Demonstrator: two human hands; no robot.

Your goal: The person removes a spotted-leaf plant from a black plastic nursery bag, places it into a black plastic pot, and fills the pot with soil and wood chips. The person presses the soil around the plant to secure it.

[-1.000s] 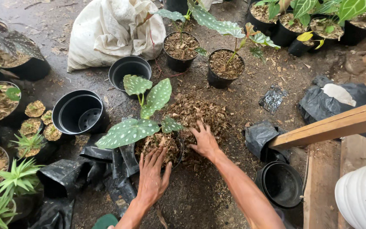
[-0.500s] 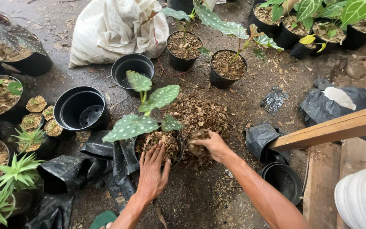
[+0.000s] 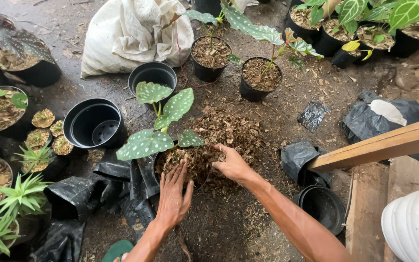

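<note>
A spotted-leaf plant (image 3: 163,114) stands in a black pot (image 3: 157,167) filled with brown bark mix, low in the middle of the head view. My left hand (image 3: 174,194) rests flat against the pot's near rim, fingers spread, touching the mix. My right hand (image 3: 231,164) is cupped over the mix at the pot's right side, scooping loose bark. A heap of the same bark mix (image 3: 231,131) lies on the ground just behind the pot.
Two empty black pots (image 3: 94,123) (image 3: 152,75) stand behind left. Filled pots (image 3: 211,56) (image 3: 261,77) and a white sack (image 3: 132,31) are farther back. Black plastic bags (image 3: 122,194) lie around. Wooden planks (image 3: 379,145) and a white ribbed container (image 3: 413,223) are at right.
My right hand drew back from the heap toward the pot's right rim, pulling bark with it. My left hand stayed at the pot's near edge.
</note>
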